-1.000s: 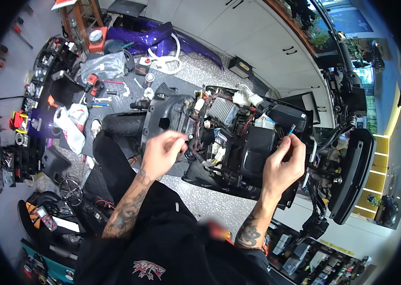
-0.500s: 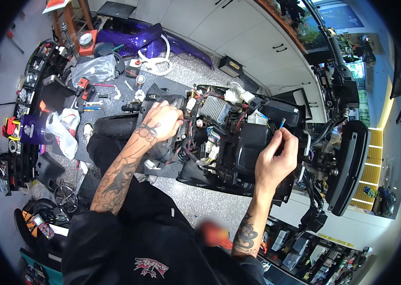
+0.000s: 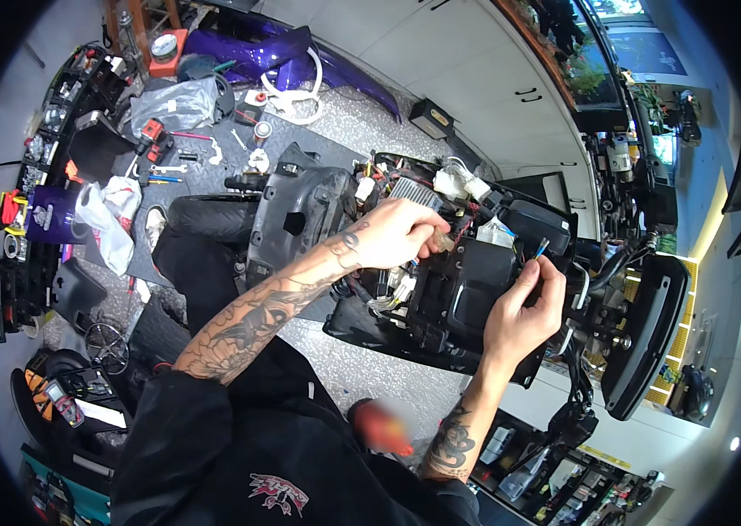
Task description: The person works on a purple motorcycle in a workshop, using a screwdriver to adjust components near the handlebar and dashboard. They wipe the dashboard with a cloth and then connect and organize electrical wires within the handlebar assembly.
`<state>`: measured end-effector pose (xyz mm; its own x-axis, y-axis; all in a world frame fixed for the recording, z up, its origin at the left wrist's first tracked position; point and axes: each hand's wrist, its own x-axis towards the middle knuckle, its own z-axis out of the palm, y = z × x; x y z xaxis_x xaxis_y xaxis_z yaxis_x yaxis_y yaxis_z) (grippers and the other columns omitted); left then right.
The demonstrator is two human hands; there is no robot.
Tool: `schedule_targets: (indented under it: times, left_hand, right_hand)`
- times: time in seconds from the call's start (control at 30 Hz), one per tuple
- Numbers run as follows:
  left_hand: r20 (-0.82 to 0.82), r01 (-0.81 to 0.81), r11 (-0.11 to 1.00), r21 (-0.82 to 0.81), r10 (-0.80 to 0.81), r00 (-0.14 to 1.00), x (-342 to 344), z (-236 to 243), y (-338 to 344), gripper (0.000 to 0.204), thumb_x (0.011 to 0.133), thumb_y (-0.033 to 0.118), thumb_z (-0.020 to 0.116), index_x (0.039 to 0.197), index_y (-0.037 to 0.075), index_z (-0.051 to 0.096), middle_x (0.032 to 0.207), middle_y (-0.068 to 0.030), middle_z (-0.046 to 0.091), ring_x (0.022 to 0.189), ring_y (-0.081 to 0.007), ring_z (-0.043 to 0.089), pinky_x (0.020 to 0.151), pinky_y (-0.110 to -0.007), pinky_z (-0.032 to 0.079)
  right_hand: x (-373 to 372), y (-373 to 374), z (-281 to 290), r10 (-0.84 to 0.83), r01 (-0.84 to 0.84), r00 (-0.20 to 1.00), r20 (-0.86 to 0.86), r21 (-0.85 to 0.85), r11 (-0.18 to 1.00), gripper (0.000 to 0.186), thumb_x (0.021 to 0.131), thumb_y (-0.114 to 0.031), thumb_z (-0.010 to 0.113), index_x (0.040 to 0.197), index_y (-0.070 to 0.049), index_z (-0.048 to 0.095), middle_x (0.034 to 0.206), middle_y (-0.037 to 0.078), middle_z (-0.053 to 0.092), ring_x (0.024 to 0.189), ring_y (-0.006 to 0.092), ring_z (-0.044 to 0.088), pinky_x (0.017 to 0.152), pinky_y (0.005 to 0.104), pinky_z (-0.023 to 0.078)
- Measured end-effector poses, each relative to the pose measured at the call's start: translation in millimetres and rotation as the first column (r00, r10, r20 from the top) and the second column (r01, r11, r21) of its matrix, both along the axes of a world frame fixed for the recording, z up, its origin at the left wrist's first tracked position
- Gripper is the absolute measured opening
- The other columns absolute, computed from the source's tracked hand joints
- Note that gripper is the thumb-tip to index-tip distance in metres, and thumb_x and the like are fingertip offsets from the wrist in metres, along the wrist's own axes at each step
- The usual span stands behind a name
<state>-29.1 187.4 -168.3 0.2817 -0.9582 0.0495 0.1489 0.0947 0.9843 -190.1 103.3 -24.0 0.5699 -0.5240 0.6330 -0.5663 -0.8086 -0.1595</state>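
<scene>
The thumb and fingers of my left hand [image 3: 395, 235] are closed in a pinch over the middle of the opened-up scooter body, by a small brownish piece [image 3: 445, 240] that is too blurred to name. Farther right, my right hand [image 3: 524, 309] pinches a thin blue-tipped wire [image 3: 543, 249] upright between thumb and forefinger. A finned grey metal box [image 3: 414, 191] lies partly behind my left hand. Bundled wires with white connectors [image 3: 399, 287] show below it. Between my hands is a black plastic cover [image 3: 476, 285].
A black plastic panel [image 3: 287, 210] stands left of the wiring. On the dark mat lie a red cordless drill [image 3: 153, 136], a wrench [image 3: 169, 168] and a spray can [image 3: 262, 132]. Purple fairings [image 3: 256, 57] rest behind them. The handlebar assembly [image 3: 647, 337] is at the right.
My left hand has moved right from beside the black panel to over the middle of the wiring. My right hand has shifted slightly right and still holds the blue-tipped wire.
</scene>
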Motion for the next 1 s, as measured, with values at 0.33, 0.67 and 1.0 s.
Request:
schedule_targets:
  times: [0.33, 0.67, 1.0]
  left_hand:
    - [0.163, -0.274, 0.959, -0.075, 0.283, 0.945, -5.9, -11.6, -15.7, 0.023, 0.105, 0.013, 0.059, 0.113, 0.002, 0.078, 0.093, -0.0152, 0.080, 0.086, -0.0314, 0.080, 0.080, -0.041, 0.062]
    - [0.382, -0.374, 0.927, -0.021, 0.353, 0.854, -23.5, -9.2, -14.0, 0.019, 0.104, 0.016, 0.061, 0.108, 0.005, 0.076, 0.102, -0.0177, 0.073, 0.097, -0.0390, 0.073, 0.088, -0.048, 0.059]
    - [0.075, -0.377, 0.924, -0.061, 0.381, 0.922, -20.1, -12.5, -4.5, 0.014, 0.105, 0.010, 0.064, 0.109, 0.004, 0.076, 0.110, -0.0066, 0.071, 0.093, -0.0159, 0.069, 0.079, -0.033, 0.057]
  right_hand:
    - [-4.6, -5.4, -3.8, -0.048, 0.047, 0.998, -0.033, -0.006, 0.999, 0.014, 0.108, -0.008, 0.069, 0.112, 0.005, 0.073, 0.094, 0.010, 0.073, 0.080, 0.0189, 0.068, 0.074, 0.0310, 0.056]
    - [-3.6, -2.7, -0.7, -0.045, 0.048, 0.997, -0.058, 0.050, 0.998, 0.011, 0.105, -0.002, 0.069, 0.111, 0.006, 0.071, 0.100, 0.016, 0.073, 0.087, 0.0280, 0.072, 0.080, 0.0357, 0.057]
    - [-5.9, -3.8, 43.7, -0.014, 0.034, 0.997, -0.074, 0.288, 0.957, 0.012, 0.105, -0.003, 0.066, 0.112, 0.004, 0.073, 0.088, 0.007, 0.073, 0.074, 0.0103, 0.065, 0.069, 0.0266, 0.053]
